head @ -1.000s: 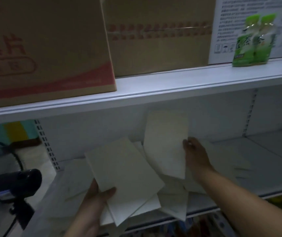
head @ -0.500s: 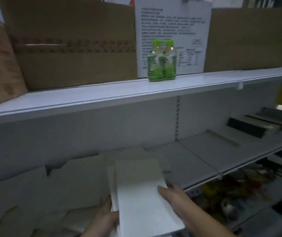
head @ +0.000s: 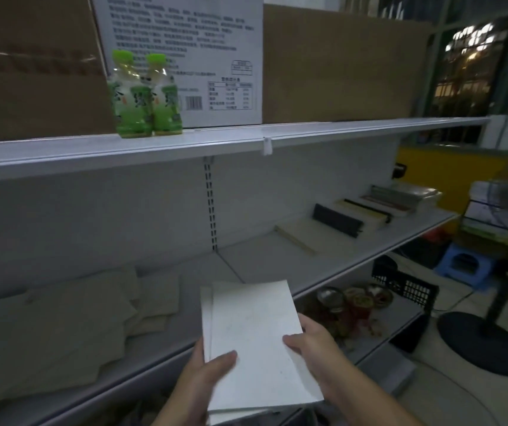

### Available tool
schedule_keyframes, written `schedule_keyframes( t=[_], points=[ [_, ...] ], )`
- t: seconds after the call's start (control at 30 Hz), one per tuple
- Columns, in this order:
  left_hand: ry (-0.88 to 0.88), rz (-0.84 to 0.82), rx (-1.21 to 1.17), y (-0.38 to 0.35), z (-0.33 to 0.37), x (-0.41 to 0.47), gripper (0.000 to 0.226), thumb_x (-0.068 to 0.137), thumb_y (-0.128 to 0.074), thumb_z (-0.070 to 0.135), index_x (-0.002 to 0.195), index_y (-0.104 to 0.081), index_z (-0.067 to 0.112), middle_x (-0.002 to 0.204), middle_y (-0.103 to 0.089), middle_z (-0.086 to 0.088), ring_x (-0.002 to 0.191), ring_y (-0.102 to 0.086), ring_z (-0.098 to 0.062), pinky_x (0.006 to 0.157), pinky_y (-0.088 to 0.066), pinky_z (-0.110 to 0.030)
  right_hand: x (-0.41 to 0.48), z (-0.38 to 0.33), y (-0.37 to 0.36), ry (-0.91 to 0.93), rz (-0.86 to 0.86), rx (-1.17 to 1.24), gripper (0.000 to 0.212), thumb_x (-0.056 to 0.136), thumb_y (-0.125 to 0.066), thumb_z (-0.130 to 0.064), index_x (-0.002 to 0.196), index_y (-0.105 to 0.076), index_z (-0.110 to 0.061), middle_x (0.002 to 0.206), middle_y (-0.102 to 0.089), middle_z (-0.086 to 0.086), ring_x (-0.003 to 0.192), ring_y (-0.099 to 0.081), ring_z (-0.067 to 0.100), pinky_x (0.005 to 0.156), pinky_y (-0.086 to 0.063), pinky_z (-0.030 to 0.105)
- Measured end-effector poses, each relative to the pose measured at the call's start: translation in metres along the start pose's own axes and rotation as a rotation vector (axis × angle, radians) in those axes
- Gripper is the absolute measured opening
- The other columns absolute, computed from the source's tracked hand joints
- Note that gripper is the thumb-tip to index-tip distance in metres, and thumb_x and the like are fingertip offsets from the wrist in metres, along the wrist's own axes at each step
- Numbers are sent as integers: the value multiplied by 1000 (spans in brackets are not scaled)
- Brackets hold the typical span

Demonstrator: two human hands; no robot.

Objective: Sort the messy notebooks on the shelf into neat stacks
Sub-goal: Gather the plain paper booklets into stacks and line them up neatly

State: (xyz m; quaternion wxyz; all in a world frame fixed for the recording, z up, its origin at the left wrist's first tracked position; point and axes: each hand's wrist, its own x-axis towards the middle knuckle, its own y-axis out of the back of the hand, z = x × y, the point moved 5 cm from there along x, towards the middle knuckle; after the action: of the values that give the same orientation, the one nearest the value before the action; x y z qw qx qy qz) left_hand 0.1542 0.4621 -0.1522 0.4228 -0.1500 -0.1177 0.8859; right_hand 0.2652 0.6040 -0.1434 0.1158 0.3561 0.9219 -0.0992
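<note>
I hold a small stack of pale notebooks [head: 255, 339] out in front of the shelf [head: 277, 256], over its front edge near the middle joint. The top one sits a little askew on the one beneath. My left hand [head: 206, 376] grips the stack's near left corner, thumb pressed on the top cover and fingers hidden underneath. My right hand [head: 314, 348] clasps the right edge, thumb curled onto the cover and the rest wrapped below. Towards the shelf's left end, loose notebooks [head: 62, 327] lie overlapping at odd angles from the back wall to the front edge. At the shelf's far right end, a row of other notebooks [head: 369, 210] lies side by side, pale and dark covers together. On the upper shelf [head: 185, 142], two green bottles [head: 145, 96] stand touching near the front edge, with a white printed box [head: 185, 41] just behind them.
</note>
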Motion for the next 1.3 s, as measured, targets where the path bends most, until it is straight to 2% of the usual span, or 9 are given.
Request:
schedule_keyframes(
  t=[0.33, 0.43, 0.53, 0.73, 0.83, 0.93, 1.03, 1.13, 1.3],
  points=[
    [38, -137, -27, -40, -9, 76, 69, 56, -69, 10, 123, -53, 12, 105, -73, -9, 99, -68, -29, 86, -50, -41, 62, -15, 55, -35, -65, -36, 61, 83, -39, 14, 131, -48, -22, 117, -65, 10, 104, -62, 33, 82, -52, 39],
    [-11, -72, 11, -39, -4, 109, 77, 42, -77, 16, 117, -56, 9, 93, -75, -5, 85, -72, -19, 69, -54, -29, 90, -26, 61, -55, -94, -69, 62, 84, -40, 13, 130, -45, -29, 116, -64, 11, 104, -62, 36, 87, -52, 43],
    [-11, -49, -30, -50, 0, 140, 57, 61, -74, 12, 116, -58, 10, 95, -73, -5, 86, -68, -20, 66, -52, -26, 119, -44, 71, -35, -83, -136, 54, 83, -41, 14, 118, -54, -25, 112, -64, 16, 104, -61, 39, 90, -48, 43],
    [-46, 97, 354, -40, 10, 201, 37, 70, -72, 23, 105, -67, 14, 103, -72, -7, 82, -67, -14, 73, -53, -22, 186, -61, 89, 28, 70, -172, 58, 77, -48, 17, 127, -52, -11, 108, -65, 12, 98, -62, 29, 76, -53, 33],
    [-48, 76, 622, -46, 12, 221, 72, 64, -81, 33, 127, -48, 23, 115, -63, 5, 89, -62, -5, 64, -46, -3, 220, -64, 95, 61, 49, -314, 72, 75, -48, 11, 139, -42, -22, 117, -62, 2, 103, -59, 20, 70, -52, 24],
    [28, 38, 1032, -52, 4, 243, 154, 24, -66, 80, 151, 4, 27, 138, -48, -5, 123, -48, -21, 94, -45, -25, 250, -81, 95, 77, -37, -448, 80, 77, -43, 5, 145, -30, -35, 129, -56, -1, 103, -57, 19, 66, -53, 20],
    [20, 145, 1471, -62, 8, 250, 140, 42, -59, 84, 142, 27, 37, 148, -26, 0, 131, -31, -25, 102, -34, -34, 273, -96, 93, 104, -116, -544, 80, 79, -43, 3, 146, -25, -37, 124, -59, 5, 97, -63, 24, 72, -57, 29],
    [-57, 319, 1601, -67, 10, 257, 127, 51, -44, 89, 148, 17, 33, 156, -11, 3, 137, -23, -24, 106, -29, -38, 294, -111, 87, 152, -168, -662, 91, 77, -44, 1, 143, -11, -53, 111, -64, 13, 85, -65, 32, 64, -52, 31],
    [-83, 508, 1687, -61, 6, 261, 124, 56, -15, 98, 143, -37, 12, 130, -58, -5, 107, -62, -30, 74, -54, -45, 315, -121, 77, 231, -268, -886, 89, 82, -47, -4, 149, 1, -37, 155, -25, 0, 113, -55, 22, 82, -46, 26]
  ],
)
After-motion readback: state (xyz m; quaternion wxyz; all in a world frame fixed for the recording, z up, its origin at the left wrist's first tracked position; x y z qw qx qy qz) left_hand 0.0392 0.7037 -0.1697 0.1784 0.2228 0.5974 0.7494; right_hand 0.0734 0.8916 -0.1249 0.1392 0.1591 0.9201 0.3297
